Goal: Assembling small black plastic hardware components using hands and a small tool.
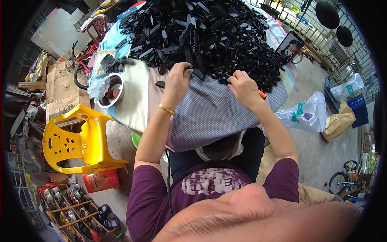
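A large heap of black plastic pieces (201, 34) covers the far part of the cloth-covered table (213, 109). Longer flat pieces lie to the left, smaller ones to the right. At the heap's near edge, my left hand (177, 80) has its fingers curled in a pinch, touching a long black piece (197, 73). My right hand (244, 88) is also closed, thumb against fingers, beside the small pieces; whatever it holds is too small to make out. An orange item (262, 94) shows partly from behind my right wrist. One loose black piece (160, 84) lies left of my left hand.
A metal bowl (117, 90) and a crumpled plastic bag (98, 88) sit at the table's left. A phone (290, 46) stands at the right edge. Beside the table are a yellow chair (86, 141), a red bucket (100, 181) and a white sack (306, 113).
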The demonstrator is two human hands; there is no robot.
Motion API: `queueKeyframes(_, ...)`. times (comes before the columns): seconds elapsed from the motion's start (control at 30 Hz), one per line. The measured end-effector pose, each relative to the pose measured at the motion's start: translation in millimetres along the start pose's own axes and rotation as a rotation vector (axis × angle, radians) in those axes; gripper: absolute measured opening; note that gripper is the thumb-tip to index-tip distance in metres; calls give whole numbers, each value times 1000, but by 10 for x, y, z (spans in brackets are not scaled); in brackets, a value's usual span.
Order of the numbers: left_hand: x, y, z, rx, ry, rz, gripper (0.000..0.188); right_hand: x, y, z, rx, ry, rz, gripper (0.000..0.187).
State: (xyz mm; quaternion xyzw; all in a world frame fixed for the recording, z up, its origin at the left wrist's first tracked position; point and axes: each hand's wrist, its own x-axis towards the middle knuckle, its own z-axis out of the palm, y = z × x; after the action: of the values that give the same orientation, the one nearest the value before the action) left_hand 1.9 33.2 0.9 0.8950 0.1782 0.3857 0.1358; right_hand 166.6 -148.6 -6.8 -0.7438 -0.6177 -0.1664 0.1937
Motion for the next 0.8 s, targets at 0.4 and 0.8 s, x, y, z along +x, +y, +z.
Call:
queueKeyframes(0.4,-123,211,83,-1584,-607,-808,27,63,-458,-160,944,235,335,14)
queueKeyframes(0.8,-124,456,-30,-623,-580,-154,54,100,-479,-153,1080,214,262,18)
